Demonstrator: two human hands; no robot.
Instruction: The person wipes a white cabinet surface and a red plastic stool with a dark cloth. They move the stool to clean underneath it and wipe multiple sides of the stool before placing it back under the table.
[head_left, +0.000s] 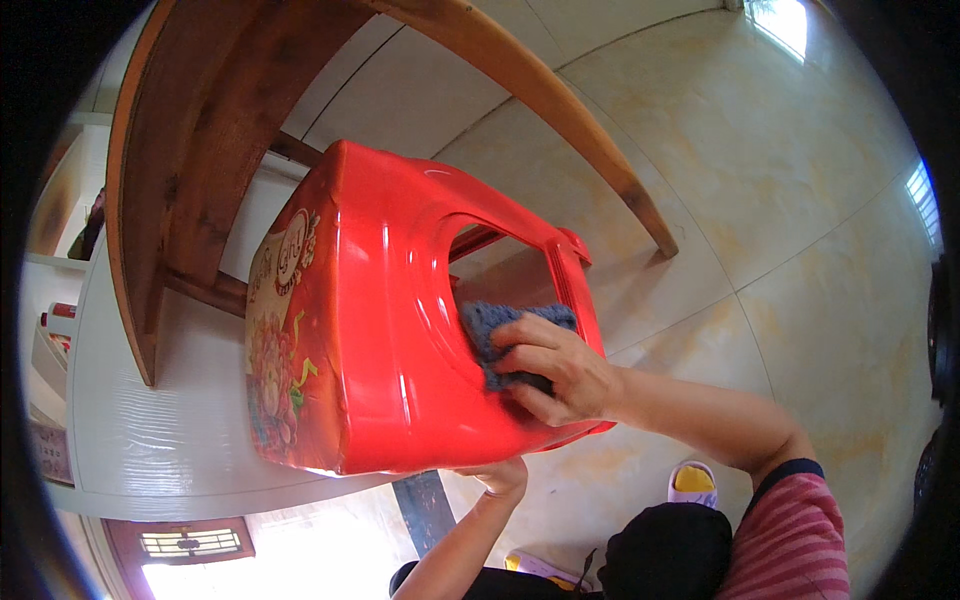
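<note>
A red plastic stool (390, 322) lies tipped on its side, its flower-printed seat facing left and an oval opening in its side wall facing up. My right hand (551, 367) holds a blue-grey cloth (517, 319) against the rim of that opening. Below the stool's lower side is my left hand (495, 474), touching it and seeming to hold it from beneath; its fingers are mostly hidden by the stool.
Wooden furniture with a curved leg (570, 112) arches above and behind the stool. A white glossy surface (165, 420) is at the left, beside shelves with a bottle (61, 319). Slippered feet stand on the tiled floor (787, 315) near the bottom.
</note>
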